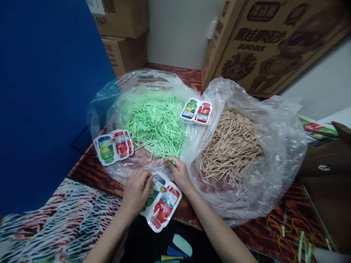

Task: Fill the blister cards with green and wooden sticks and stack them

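Note:
My left hand (138, 188) pinches the top edge of a double-pouch packet (165, 206), one half green and blue, the other red and printed "Cola". The packet tilts over the table's front edge. Beside it, my right hand (178, 172) closes its fingers on a small bunch of light green sticks (172, 161). Just beyond both hands lies a heap of green sticks (157, 126) in a clear plastic bag (115, 96). A heap of brown sticks (233, 144) rests in a second clear bag (285, 146) to the right.
Similar packets lie in a stack (113, 147) at left and another stack (196, 110) between the heaps. Many packets fill the lower left (68, 223). Rubber bands (282, 226) lie at lower right. Cardboard boxes (268, 44) stand behind, and a blue panel (49, 91) borders the left.

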A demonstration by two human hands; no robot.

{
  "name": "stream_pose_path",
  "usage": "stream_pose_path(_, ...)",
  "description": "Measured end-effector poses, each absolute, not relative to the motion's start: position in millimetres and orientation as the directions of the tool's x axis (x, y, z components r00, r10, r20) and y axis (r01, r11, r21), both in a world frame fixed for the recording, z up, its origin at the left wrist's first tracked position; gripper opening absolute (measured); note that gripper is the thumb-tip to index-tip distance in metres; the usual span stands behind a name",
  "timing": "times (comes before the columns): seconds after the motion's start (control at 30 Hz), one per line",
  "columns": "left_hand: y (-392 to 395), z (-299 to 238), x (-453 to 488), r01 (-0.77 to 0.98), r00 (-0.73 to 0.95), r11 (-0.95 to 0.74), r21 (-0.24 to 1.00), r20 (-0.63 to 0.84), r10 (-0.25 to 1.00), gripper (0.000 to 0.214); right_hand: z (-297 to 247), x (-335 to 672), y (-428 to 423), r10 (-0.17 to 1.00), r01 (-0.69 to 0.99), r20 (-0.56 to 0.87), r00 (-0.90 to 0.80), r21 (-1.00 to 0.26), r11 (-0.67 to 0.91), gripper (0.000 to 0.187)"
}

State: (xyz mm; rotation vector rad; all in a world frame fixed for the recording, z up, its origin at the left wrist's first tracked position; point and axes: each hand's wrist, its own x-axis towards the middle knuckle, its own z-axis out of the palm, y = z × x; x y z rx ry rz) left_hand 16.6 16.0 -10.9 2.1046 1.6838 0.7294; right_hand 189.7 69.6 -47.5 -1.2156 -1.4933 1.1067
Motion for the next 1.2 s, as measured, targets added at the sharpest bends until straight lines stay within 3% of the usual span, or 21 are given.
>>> stream_pose_path(0.1, 4, -17, 15, 0.84, 0.172, -0.223, 0.495, 0.147, 0.974, 0.013, -35, 193, 66, 0.984, 0.141, 0.085, -0.158, -0.984, 0.108, 0.016)
stream_pose_path(0.2, 2, -26, 17, 0.857, 0.171, -0.202, 0.473, 0.108, 0.979, 0.026, -21, 197, 60, 0.977, 0.124, 0.107, -0.187, -0.984, 0.131, 0.017)
stream_pose_path(0.33, 8, -35, 16, 0.825, 0.04, -0.041, 0.563, 0.013, 0.999, 0.013, -11, 203, 52, 0.971, 0.145, 0.126, -0.203, -0.977, 0.157, 0.019)
stream_pose_path(0.47, 11, -37, 16, 0.764, -0.039, 0.069, 0.641, -0.061, 0.997, 0.016, -13, 208, 47, 0.971, 0.147, 0.15, -0.187, -0.973, 0.179, 0.02)
stream_pose_path(0.53, 9, -37, 18, 0.771, -0.036, 0.054, 0.635, -0.041, 0.999, 0.023, -14, 209, 45, 0.971, 0.142, 0.158, -0.181, -0.972, 0.185, 0.02)
stream_pose_path(0.7, 4, -41, 27, 0.75, -0.072, 0.031, 0.661, 0.034, 0.997, 0.012, -13, 210, 40, 0.974, 0.132, 0.161, -0.158, -0.974, 0.182, 0.019)
stream_pose_path(0.83, 1, -47, 24, 0.715, -0.013, -0.12, 0.689, 0.184, 0.983, 0.013, -11, 213, 37, 0.975, 0.124, 0.17, -0.145, -0.974, 0.188, 0.02)
stream_pose_path(1.07, 2, -52, 11, 0.721, 0.168, -0.394, 0.571, 0.408, 0.898, 0.019, -11, 220, 33, 0.98, 0.128, 0.167, -0.111, -0.975, 0.18, 0.019)
stream_pose_path(1.2, 1, -44, 9, 0.757, 0.113, -0.38, 0.532, 0.466, 0.877, 0.011, -10, 221, 32, 0.976, 0.13, 0.186, -0.113, -0.971, 0.201, 0.019)
